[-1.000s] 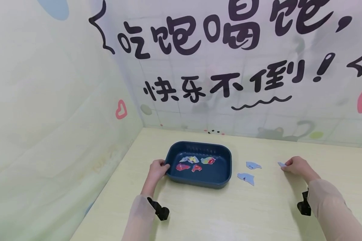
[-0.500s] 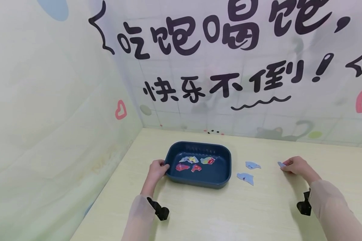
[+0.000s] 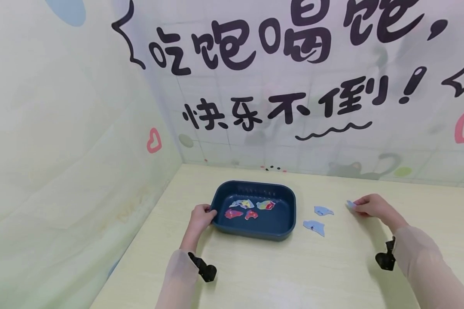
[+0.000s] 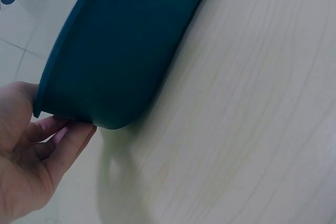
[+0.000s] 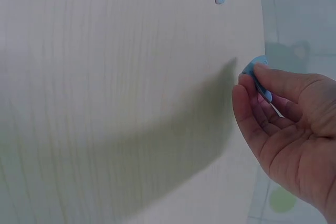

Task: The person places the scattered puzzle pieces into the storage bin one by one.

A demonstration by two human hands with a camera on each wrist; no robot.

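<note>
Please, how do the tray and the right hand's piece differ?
The tray is dark blue; the piece is pale blue.
The tray is big and hollow; the piece, small and thin.
The left hand grips the tray; the right hand pinches the piece.
Both are held by hand.

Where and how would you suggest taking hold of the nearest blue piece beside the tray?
I'd probably pinch the nearest blue piece by its right edge, coming from the right: it lies flat, with a pointed corner there, and the tray stands on its left.
</note>
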